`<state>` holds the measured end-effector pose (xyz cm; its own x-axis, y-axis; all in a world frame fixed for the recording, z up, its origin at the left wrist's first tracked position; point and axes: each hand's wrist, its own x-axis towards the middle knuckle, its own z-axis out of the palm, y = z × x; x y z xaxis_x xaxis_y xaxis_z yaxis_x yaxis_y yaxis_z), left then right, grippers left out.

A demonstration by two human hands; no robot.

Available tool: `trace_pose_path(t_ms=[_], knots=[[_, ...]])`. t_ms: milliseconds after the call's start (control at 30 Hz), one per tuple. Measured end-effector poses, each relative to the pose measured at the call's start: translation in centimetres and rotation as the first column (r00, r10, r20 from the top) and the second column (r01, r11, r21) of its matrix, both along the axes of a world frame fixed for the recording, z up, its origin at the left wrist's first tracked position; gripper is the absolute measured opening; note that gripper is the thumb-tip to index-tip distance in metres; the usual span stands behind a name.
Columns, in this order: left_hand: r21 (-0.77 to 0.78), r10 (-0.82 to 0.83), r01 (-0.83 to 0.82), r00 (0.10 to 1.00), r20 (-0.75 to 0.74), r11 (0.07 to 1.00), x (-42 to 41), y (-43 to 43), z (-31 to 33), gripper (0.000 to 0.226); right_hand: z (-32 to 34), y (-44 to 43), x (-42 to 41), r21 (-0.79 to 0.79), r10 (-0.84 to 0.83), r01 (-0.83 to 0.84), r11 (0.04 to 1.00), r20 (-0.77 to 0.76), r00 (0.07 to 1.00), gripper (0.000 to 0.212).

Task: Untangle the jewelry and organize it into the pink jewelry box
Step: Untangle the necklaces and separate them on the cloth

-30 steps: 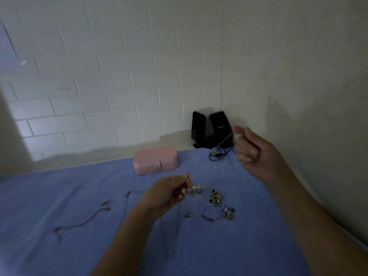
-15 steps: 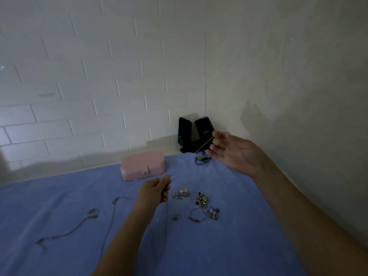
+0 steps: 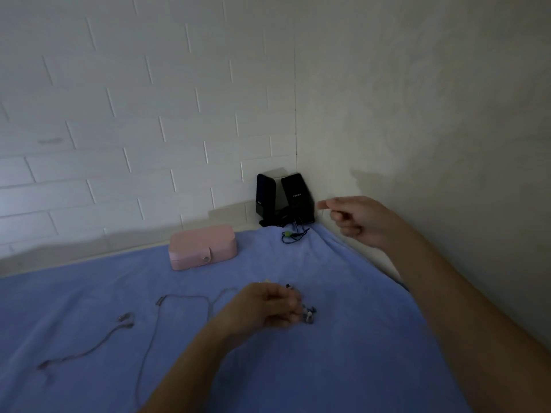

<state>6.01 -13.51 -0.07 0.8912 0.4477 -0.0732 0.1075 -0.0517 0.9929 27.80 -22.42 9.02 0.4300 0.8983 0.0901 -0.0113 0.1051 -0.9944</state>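
The left hand (image 3: 268,305) hovers low over a cluster of small jewelry pieces (image 3: 308,314) on the blue cloth (image 3: 343,353). Its fingers are curled, but blur hides whether its grip holds anything. The right hand (image 3: 357,219) is raised at the far right with thumb and forefinger pressed together; I cannot tell whether that grip pinches something. The closed pink jewelry box (image 3: 202,247) sits at the far edge of the cloth. Two thin chains (image 3: 89,347) lie to the left. Black speakers (image 3: 283,201) stand in the corner.

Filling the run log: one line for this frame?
left hand: over jewelry pile, grip unclear | right hand: raised, fingers curled, hold unclear | pink jewelry box: closed | chains: loose on cloth
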Motion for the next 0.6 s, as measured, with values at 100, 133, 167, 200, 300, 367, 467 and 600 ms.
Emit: trace_pose_path(t_ms=[100, 133, 167, 200, 300, 367, 467, 600], knots=[[-0.055, -0.177, 0.172, 0.981, -0.082, 0.983, 1.8, -2.6, -0.6, 0.009, 0.2, -0.9, 1.4, -0.285, 0.021, 0.069, 0.956, 0.303, 0.953, 0.023], [-0.051, -0.225, 0.22, 0.968, -0.114, 0.974, 2.3, -3.3, -0.9, 0.009, 0.1, -1.0, 1.7, -0.373, 0.066, 0.084, 0.924, 0.372, 0.926, 0.023], [-0.033, -0.261, 0.259, 0.954, -0.149, 0.965, 2.6, -3.8, -1.2, 0.009, 0.0, -1.0, 1.8, -0.444, 0.112, 0.097, 0.891, 0.421, 0.9, 0.022], [-0.009, -0.275, 0.278, 0.944, -0.182, 0.961, 2.8, -4.2, -1.5, 0.01, -0.3, -0.9, 2.0, -0.498, 0.153, 0.11, 0.86, 0.458, 0.876, 0.021], [0.115, -0.245, 0.277, 0.941, -0.234, 0.954, 2.9, -4.7, -1.6, 0.017, -1.4, 0.4, 2.1, -0.573, 0.209, 0.181, 0.799, 0.547, 0.81, 0.017], [0.318, -0.21, 0.296, 0.938, -0.276, 0.901, 2.6, -4.7, -1.4, 0.021, -2.2, 1.8, 2.2, -0.578, 0.192, 0.232, 0.782, 0.579, 0.793, 0.017], [0.553, -0.113, 0.247, 0.958, -0.265, 0.796, 2.2, -4.4, -1.6, 0.023, -2.8, 3.7, 2.2, -0.617, 0.211, 0.243, 0.748, 0.569, 0.795, 0.021], [0.775, 0.082, 0.13, 0.97, -0.228, 0.619, 1.7, -2.1, -1.5, 0.016, -3.0, 5.7, 1.8, -0.612, 0.198, 0.279, 0.74, 0.595, 0.779, 0.013]])
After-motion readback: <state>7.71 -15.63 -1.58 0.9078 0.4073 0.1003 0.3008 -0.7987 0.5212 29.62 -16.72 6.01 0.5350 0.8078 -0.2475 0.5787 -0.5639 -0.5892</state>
